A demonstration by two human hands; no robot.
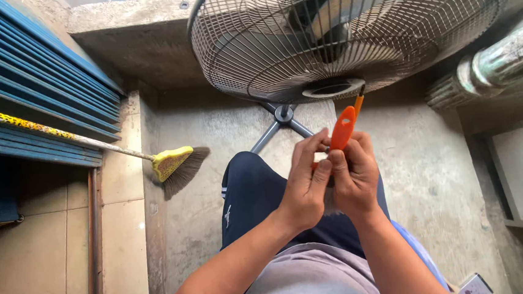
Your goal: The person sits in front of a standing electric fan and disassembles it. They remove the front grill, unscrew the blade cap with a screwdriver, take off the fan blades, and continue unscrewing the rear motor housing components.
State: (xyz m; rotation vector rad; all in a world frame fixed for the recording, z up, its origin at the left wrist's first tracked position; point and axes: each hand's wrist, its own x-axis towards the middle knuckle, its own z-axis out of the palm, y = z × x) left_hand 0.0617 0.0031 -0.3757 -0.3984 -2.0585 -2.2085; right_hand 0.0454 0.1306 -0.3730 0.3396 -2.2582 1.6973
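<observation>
Both hands meet in front of the person's chest, just below the fan (351,30). The left hand (306,184) and the right hand (356,180) are pressed together, and both close around the lower part of an orange tool (342,128) with a flat plastic handle. The handle has a long slot in it and stands up above the fingers, tilted a little to the right. A thin dark tip at its upper end points toward the lower rim of the fan. What kind of tip it is I cannot tell, it is too small.

To do this handling well, I think the grip should stay low on the handle, with the thumbs steady, so that the tip does not slip against the wire.

The fan has a round cage of thin metal wires, grey and a little dull, with a dark hub behind them. Below the fan, a metal cross foot (281,124) stands on the rough concrete floor (423,178). To the left of the fan lies a broom (177,165) with a yellow head, stiff dark bristles and a patterned stick. Further left are blue ribbed metal slats (36,89). To the right of the fan is a worn, greenish metal pipe (501,62).
</observation>
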